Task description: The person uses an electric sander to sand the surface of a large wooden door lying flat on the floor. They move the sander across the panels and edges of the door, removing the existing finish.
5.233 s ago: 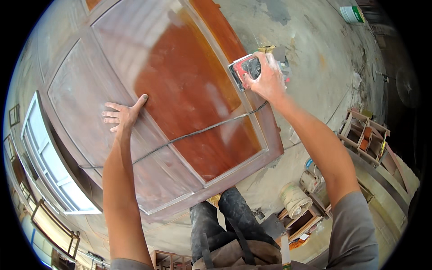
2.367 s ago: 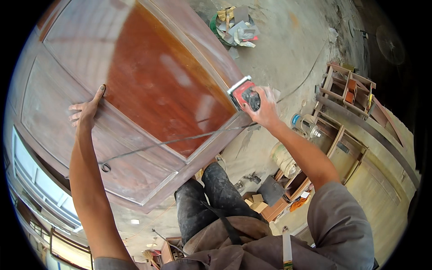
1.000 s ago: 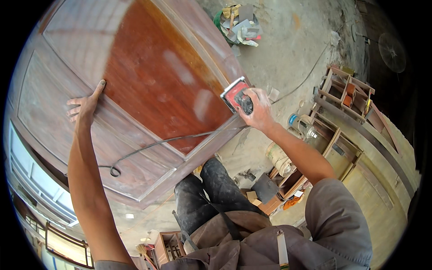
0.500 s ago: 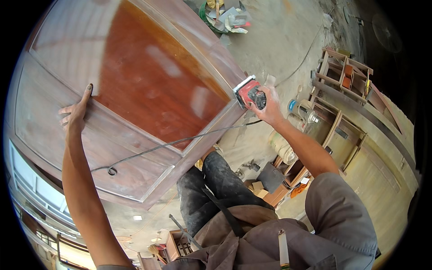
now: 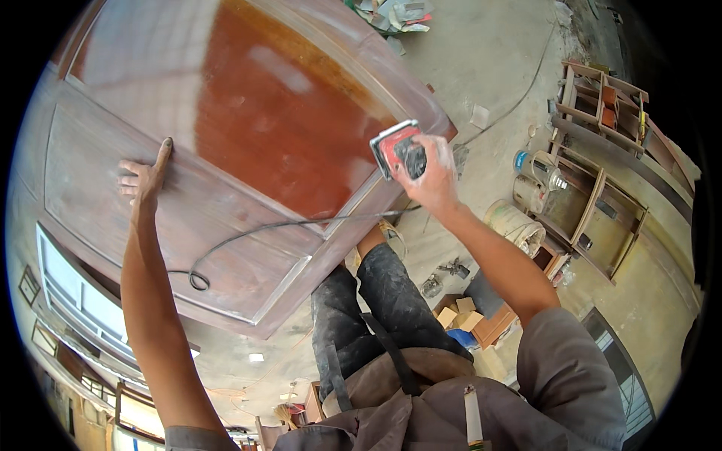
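Note:
A large panelled wooden door lies in front of me, its middle panel glossy red-brown and its surrounding frame dulled by pale dust. My right hand is wrapped round a red and black power sander near the door's right corner; whether its pad touches the wood I cannot tell. My left hand rests on the dusty frame to the left of the red panel, thumb stretched out and fingers apart, holding nothing. A dark cable runs from near my right hand across the door and curls into a loop.
Wooden shelf frames stand at the right, with a clear plastic bottle and a whitish bucket beside them. A cardboard box sits on the concrete floor. Scraps are heaped beyond the door, and another cable trails over the floor.
The sander in my right hand has moved left, from the door's outer edge inward over the frame and panel corner. My left hand stays on the frame while the whole view has shifted.

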`<state>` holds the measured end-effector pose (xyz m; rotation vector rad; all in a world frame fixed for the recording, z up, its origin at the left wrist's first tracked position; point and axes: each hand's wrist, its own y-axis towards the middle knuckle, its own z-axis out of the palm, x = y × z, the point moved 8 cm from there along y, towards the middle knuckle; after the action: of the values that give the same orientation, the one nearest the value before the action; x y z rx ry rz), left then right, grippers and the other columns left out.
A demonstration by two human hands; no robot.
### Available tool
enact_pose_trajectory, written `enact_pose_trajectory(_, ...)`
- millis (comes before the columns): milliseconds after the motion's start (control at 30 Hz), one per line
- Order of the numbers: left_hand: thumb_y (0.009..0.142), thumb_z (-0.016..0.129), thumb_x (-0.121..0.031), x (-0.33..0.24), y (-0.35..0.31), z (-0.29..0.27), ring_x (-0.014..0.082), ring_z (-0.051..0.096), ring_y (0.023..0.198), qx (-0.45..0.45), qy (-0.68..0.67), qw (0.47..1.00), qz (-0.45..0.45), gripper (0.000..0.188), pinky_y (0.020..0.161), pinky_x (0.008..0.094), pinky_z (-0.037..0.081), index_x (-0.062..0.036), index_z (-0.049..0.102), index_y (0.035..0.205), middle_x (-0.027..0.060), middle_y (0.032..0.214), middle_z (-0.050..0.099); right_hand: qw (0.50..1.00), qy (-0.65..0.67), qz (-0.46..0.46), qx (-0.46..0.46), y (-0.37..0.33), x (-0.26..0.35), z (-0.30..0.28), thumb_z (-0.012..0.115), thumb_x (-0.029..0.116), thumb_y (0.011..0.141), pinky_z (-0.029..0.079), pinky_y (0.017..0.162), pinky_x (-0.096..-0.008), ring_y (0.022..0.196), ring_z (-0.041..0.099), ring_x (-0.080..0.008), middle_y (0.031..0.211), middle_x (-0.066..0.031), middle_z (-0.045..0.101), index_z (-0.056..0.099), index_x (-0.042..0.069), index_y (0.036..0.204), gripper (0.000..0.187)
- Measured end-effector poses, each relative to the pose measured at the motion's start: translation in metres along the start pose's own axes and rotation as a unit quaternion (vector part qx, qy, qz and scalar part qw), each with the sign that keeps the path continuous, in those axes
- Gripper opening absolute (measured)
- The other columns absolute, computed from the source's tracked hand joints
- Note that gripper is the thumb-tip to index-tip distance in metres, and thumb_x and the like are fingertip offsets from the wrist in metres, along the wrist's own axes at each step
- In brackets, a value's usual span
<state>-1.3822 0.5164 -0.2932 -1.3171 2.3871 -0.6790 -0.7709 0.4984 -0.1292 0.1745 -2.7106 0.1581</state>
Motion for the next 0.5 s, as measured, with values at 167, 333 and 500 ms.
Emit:
enact_pose_trajectory(167,0.068,0.066,-0.095,0.027,-0.013,0.011,0.0513,-0.015,0.159,0.002,0.015,0.996,0.084,0.153,0.125,0.0658,-0.004,-0.0092,-0.011,0.168,0.0339,0.171,-0.014,0.999,-0.015,0.040,0.012,0.020,0.028,0.010,0.084,0.021,0.079,0.053,0.095,-0.0517,0.118,0.056,-0.0413,0.123,-0.0145,0.057,0.056,0.014,0.131,0.059)
enact_pose_trajectory(333,0.070,0.064,-0.095,0.040,-0.046,0.028,0.0512,-0.016,0.158,0.017,0.014,0.996,0.083,0.152,0.125,0.0668,-0.005,-0.0057,-0.011,0.168,0.0319,0.172,-0.015,0.998,-0.009,0.018,0.065,-0.030,0.091,0.044,0.084,0.020,0.076,0.057,0.095,-0.0518,0.122,0.054,-0.0416,0.128,-0.0140,0.055,0.055,0.014,0.132,0.063)
enact_pose_trajectory(500,0.071,0.065,-0.094,0.060,-0.073,0.043,0.0506,-0.016,0.159,0.023,0.026,0.994,0.100,0.151,0.124,0.0673,-0.005,-0.0053,-0.010,0.168,0.0318,0.172,-0.013,0.991,0.025,-0.009,0.128,-0.080,0.144,0.072,0.089,0.015,0.069,0.060,0.095,-0.0488,0.126,0.052,-0.0397,0.129,-0.0122,0.055,0.055,0.015,0.132,0.072)
